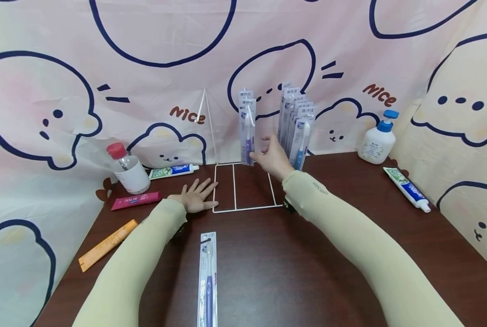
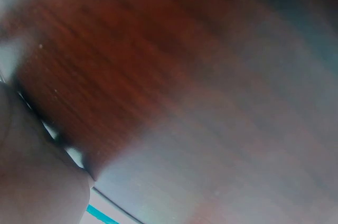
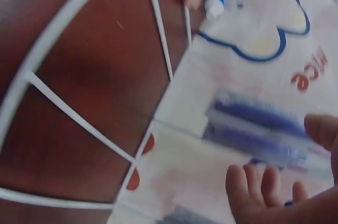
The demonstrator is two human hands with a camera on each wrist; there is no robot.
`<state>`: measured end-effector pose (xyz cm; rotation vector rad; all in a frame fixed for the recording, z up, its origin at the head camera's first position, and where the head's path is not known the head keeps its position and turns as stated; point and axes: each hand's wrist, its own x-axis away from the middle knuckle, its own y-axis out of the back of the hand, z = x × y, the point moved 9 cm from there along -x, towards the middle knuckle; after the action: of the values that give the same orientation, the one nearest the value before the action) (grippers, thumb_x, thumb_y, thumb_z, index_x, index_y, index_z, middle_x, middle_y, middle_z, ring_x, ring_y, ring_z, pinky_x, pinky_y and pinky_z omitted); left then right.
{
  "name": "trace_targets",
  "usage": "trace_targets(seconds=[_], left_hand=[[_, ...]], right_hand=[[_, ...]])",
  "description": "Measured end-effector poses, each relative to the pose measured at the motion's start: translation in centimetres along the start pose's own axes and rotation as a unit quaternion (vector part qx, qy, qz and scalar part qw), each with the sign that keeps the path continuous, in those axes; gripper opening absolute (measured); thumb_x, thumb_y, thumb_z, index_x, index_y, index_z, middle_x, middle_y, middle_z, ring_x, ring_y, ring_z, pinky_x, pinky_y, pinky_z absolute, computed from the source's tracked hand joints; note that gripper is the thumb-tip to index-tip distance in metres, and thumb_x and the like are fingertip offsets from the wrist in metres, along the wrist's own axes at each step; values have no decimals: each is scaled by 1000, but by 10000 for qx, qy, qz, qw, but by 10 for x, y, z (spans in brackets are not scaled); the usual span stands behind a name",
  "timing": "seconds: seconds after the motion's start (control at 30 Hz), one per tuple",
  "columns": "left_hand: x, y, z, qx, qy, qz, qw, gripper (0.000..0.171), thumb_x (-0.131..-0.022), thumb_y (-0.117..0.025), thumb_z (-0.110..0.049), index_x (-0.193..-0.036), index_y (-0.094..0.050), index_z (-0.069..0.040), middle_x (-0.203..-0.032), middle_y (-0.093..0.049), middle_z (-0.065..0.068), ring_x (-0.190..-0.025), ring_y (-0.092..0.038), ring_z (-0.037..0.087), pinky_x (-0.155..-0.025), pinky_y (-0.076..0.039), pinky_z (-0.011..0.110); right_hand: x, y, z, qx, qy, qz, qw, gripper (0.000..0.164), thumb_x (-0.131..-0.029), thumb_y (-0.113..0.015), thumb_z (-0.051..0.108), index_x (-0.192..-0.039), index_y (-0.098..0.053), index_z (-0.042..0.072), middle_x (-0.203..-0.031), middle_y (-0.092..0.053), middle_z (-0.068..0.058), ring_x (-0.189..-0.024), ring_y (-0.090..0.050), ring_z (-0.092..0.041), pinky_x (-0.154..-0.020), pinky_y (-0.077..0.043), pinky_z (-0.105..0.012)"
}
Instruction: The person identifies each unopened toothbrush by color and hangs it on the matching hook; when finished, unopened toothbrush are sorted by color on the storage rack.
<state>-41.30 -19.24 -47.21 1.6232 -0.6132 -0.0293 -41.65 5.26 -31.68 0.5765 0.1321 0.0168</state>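
My right hand [image 1: 273, 159] reaches to the lower end of a row of packaged toothbrushes [image 1: 248, 136] hanging from a white wire rack [image 1: 234, 186]. In the right wrist view its thumb and fingers [image 3: 236, 187] stand apart, with the purple toothbrush packs [image 3: 253, 129] blurred beyond them. A second, longer row of packs [image 1: 298, 131] hangs just to its right. Palm down, my left hand [image 1: 195, 197] rests on the table with fingers spread, beside the rack's left base bar. One packaged purple toothbrush [image 1: 209, 277] lies on the table in front.
On the left stand or lie a red-capped bottle [image 1: 133, 175], a toothpaste tube [image 1: 174, 171], a pink tube [image 1: 137, 200] and an orange tube [image 1: 108, 245]. A blue-topped pump bottle [image 1: 376, 143] and another toothpaste tube [image 1: 406, 188] are at right. A patterned cloth [image 1: 165, 86] backs the table.
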Motion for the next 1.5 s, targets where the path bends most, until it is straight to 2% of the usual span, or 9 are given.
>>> trace_targets(seconds=[0.17, 0.37, 0.47, 0.63, 0.8, 0.93, 1.1, 1.3, 1.5], left_hand=[[-1, 1, 1, -18, -6, -22, 10000, 80, -84, -29, -72, -147, 3, -34, -153, 9, -2, -137, 10, 34, -100, 4, 63], [6, 5, -4, 69, -107, -52, 9999, 81, -85, -30, -70, -148, 0, -30, -154, 6, 4, -136, 9, 39, -98, 4, 66], [6, 5, -6, 51, -119, -19, 9999, 82, -85, -28, -72, -148, 1, -30, -154, 7, 4, -136, 9, 38, -99, 4, 65], [6, 5, -4, -1, -94, -25, 10000, 84, -83, -27, -73, -148, 1, -29, -154, 6, 6, -136, 8, 39, -99, 4, 65], [6, 4, -2, 7, -72, -12, 10000, 84, -83, -28, -73, -148, 0, -29, -154, 6, 6, -136, 8, 39, -99, 4, 65], [4, 5, -4, 32, -123, -65, 9999, 83, -83, -29, -73, -148, -1, -30, -154, 5, 5, -136, 8, 38, -99, 3, 65], [5, 6, -8, -15, -97, -34, 9999, 82, -85, -29, -71, -148, 0, -28, -154, 7, 5, -136, 9, 39, -99, 2, 65], [8, 12, -12, -19, -124, -84, 9999, 80, -87, -32, -67, -149, -2, -25, -154, 4, 7, -136, 6, 40, -99, 1, 66], [1, 3, -5, 30, -32, 32, 10000, 81, -85, -30, -70, -148, 0, -29, -154, 8, 4, -136, 11, 38, -99, 3, 65]], right_hand=[[45, -37, -4, 1291, 363, 727, 9883, 43, -86, -59, 46, -114, -55, 14, -94, -58, -1, -83, -55, -18, -73, -45, -34], [130, -115, -2, 3563, 966, 2433, 8970, 54, -78, -50, 69, -71, -64, 17, -66, -58, 4, -59, -56, -14, -54, -46, -33], [159, -137, 5, 4100, 1195, 2502, 8689, 61, -74, -46, 75, -64, -61, 17, -61, -57, 1, -54, -54, -16, -48, -44, -35], [184, -164, 16, 4745, 1402, 2479, 8329, 79, -73, -28, 83, -85, -72, 18, -82, -67, 0, -72, -60, -16, -58, -45, -35], [195, -181, 23, 5174, 1388, 2461, 8077, 82, -66, -29, 88, -89, -72, 22, -85, -66, 4, -75, -59, -13, -58, -43, -32], [199, -179, 28, 5341, 1389, 2490, 7959, 64, -63, -50, 82, -79, -69, 23, -77, -63, 6, -70, -57, -12, -52, -42, -32], [197, -160, 23, 5233, 1250, 2732, 7974, 45, -65, -66, 64, -73, -65, 20, -74, -60, 6, -68, -56, -14, -52, -44, -34], [191, -129, 10, 5088, 1168, 2672, 8100, 25, -68, -76, 29, -82, -62, 13, -73, -58, 2, -64, -55, -15, -51, -46, -34], [179, -98, -18, 4719, 982, 2842, 8288, 37, -67, -75, 19, -97, -55, 9, -68, -54, 0, -60, -52, -15, -52, -45, -34]])
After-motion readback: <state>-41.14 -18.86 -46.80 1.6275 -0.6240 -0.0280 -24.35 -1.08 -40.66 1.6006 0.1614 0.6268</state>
